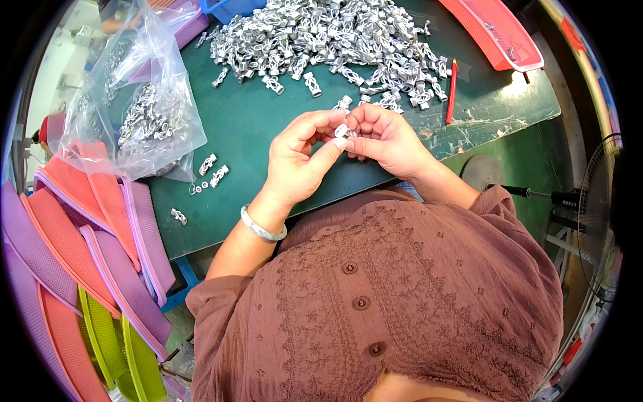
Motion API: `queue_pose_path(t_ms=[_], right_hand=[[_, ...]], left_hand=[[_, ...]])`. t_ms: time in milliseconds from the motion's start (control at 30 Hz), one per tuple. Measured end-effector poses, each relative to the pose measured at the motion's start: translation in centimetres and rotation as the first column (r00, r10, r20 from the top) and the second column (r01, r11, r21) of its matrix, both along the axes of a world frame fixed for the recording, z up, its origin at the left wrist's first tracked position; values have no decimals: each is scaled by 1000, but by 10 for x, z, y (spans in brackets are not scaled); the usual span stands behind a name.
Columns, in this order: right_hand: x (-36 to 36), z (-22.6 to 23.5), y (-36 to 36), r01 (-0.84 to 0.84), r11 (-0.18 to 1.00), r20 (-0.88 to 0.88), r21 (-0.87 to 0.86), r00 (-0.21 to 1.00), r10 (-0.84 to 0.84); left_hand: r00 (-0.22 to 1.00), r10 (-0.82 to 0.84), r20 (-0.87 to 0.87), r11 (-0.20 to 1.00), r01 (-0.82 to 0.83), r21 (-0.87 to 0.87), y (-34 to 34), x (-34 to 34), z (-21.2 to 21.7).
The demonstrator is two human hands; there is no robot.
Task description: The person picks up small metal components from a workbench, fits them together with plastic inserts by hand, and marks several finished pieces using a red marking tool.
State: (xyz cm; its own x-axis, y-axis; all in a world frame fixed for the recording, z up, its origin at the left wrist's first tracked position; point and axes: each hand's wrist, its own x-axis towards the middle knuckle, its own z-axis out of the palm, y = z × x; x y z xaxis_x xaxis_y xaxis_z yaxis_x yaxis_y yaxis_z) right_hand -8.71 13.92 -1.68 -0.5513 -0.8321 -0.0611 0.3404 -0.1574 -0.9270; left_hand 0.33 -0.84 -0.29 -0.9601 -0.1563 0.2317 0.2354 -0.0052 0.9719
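Over the near edge of the green table (248, 147), both hands meet at a small silvery metal fitting (341, 131). Thumb and fingers of my left hand (303, 149) pinch it from one side; a bracelet circles that wrist. My right hand (387, 139) grips it from the other side, and its fingertips partly hide the piece. Just beyond the hands spreads a large heap of similar grey metal fittings (321, 43). Several loose fittings (219, 175) lie left of my left hand, with small ring-shaped bits (199, 188) beside them.
A clear plastic bag (181, 127) with metal pieces sits at left, before a purple basket (189, 25) and a blue bin (234, 8). Stacked colored baskets (107, 268) stand lower left. A red pencil (452, 92) and a red basket (492, 33) lie at right, near a fan (598, 214).
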Motion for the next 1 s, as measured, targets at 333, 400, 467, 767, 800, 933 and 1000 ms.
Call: queue_pose_path(t_ms=[333,400,467,767,800,933,1000], right_hand=[[3,9,3,-77,991,92,-111,992,88],[4,11,3,-91,988,105,-127,989,104],[3,12,3,-103,988,90,-117,989,114],[3,9,4,-80,990,111,-112,989,92],[3,9,3,-72,991,130,-109,988,86],[2,12,4,-69,996,188,-57,979,78],[2,11,3,-67,997,190,-47,979,75]], left_hand=[[905,28,424,935,-173,308,-4,-4,5],[885,-46,464,888,-177,425,-6,-3,5],[872,-70,485,870,-184,457,-6,-3,5],[902,-2,431,877,-206,435,-4,-3,1],[916,39,399,887,-216,409,-3,-3,1],[941,118,319,924,-221,311,1,-2,2],[946,114,302,932,-208,297,1,-1,2]])
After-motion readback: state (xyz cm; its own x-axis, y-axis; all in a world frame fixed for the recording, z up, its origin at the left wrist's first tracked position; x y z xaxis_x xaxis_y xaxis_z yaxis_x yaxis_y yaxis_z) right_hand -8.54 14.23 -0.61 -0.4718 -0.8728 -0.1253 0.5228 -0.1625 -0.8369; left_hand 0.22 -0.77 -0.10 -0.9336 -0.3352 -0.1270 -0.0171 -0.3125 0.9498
